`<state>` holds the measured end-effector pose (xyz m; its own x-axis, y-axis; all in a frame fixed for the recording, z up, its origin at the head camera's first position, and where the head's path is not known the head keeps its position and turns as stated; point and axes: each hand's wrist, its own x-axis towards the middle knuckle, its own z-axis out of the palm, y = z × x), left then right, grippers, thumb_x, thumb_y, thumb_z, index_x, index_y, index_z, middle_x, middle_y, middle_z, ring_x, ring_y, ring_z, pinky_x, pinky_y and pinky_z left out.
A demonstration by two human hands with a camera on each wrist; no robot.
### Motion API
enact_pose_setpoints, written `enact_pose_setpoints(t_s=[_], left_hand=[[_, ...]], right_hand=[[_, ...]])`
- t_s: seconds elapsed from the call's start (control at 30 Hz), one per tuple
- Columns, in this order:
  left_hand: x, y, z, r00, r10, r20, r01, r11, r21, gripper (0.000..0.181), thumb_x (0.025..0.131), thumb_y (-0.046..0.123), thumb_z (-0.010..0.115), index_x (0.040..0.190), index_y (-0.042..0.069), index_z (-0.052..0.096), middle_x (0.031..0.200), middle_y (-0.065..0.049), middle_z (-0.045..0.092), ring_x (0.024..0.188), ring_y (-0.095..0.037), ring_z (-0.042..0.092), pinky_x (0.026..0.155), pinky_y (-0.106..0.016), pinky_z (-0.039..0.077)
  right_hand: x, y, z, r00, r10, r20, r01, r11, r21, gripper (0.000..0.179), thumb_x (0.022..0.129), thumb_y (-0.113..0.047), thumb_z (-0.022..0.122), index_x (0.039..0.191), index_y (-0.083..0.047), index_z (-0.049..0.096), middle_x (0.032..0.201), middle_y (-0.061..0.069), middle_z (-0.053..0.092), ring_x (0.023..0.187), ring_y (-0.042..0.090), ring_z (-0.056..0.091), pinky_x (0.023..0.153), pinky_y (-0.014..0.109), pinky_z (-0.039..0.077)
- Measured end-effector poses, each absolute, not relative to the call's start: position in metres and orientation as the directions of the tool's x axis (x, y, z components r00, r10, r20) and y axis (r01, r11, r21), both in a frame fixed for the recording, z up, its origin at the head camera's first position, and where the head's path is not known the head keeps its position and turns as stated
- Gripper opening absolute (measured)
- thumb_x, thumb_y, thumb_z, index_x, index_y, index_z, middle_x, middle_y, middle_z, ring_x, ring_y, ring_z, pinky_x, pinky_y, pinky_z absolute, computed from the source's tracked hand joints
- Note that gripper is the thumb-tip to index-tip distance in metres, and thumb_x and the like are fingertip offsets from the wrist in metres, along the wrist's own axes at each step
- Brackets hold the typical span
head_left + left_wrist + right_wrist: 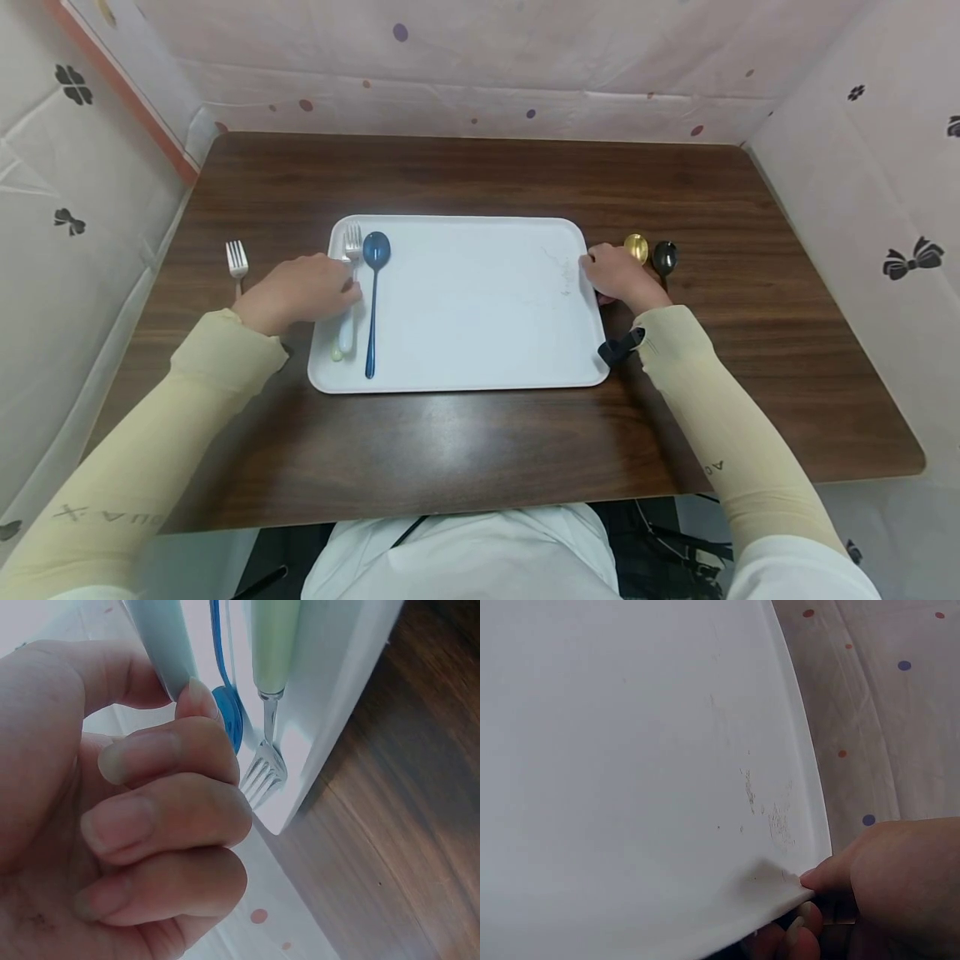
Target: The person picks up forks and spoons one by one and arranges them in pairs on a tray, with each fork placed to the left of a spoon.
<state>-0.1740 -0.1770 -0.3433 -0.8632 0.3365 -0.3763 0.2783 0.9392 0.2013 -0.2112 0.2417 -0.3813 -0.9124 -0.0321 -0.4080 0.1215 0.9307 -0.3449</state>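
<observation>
L hand (300, 292) pinches pale-blue rod-shaped handle (161, 641); R hand (621, 275) grips white rect. tray (487, 308) at right edge; best steady tray w/ R, pinch lightly.

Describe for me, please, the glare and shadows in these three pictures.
Head view: pale glare on the table's near side; left wrist view: upper left corner washed out, bright highlight on the tray beside the green-handled fork; right wrist view: dim overall, with a soft shadow on the tray beside the right hand.
</observation>
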Motion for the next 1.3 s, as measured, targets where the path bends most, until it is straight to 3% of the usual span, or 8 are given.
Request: enact_pose_setpoints(t_s=[0.3,0.73,1.0,1.3], left_hand=[[-0.177,-0.170,-0.345,-0.858,0.351,-0.376,0.290,0.934,0.210,0.034,0.095,0.029,0.046,0.108,0.002,0.061,0.082,-0.013,0.060,0.067,-0.023,0.054,0.057,-0.033,0.042],[-0.176,-0.163,-0.347,-0.854,0.371,-0.366,0.303,0.925,0.230,0.033,0.095,0.029,0.051,0.111,0.003,0.063,0.097,-0.016,0.067,0.072,-0.023,0.060,0.063,-0.034,0.049],[-0.179,-0.157,-0.349,-0.847,0.400,-0.349,0.332,0.912,0.240,0.028,0.095,0.026,0.046,0.094,0.006,0.064,0.078,-0.010,0.061,0.066,-0.021,0.055,0.058,-0.032,0.043],[-0.180,-0.151,-0.353,-0.837,0.413,-0.359,0.358,0.909,0.213,0.027,0.095,0.027,0.045,0.093,0.007,0.063,0.071,-0.009,0.053,0.063,-0.021,0.050,0.057,-0.031,0.039]], right_hand=[[-0.211,0.241,-0.381,-0.913,-0.030,-0.406,0.119,0.934,-0.337,0.045,0.104,-0.029,0.031,0.130,0.002,0.051,0.090,0.017,0.055,0.063,0.022,0.058,0.056,0.028,0.047],[-0.212,0.240,-0.382,-0.919,-0.027,-0.393,0.114,0.936,-0.333,0.044,0.104,-0.027,0.031,0.127,0.003,0.052,0.088,0.018,0.056,0.060,0.021,0.058,0.054,0.027,0.047],[-0.211,0.240,-0.382,-0.920,-0.027,-0.390,0.117,0.933,-0.339,0.043,0.104,-0.027,0.031,0.126,0.003,0.052,0.086,0.017,0.056,0.060,0.021,0.058,0.053,0.027,0.046],[-0.211,0.241,-0.383,-0.925,-0.034,-0.378,0.101,0.938,-0.331,0.044,0.103,-0.027,0.030,0.126,0.003,0.052,0.085,0.017,0.057,0.058,0.020,0.057,0.053,0.027,0.046]])
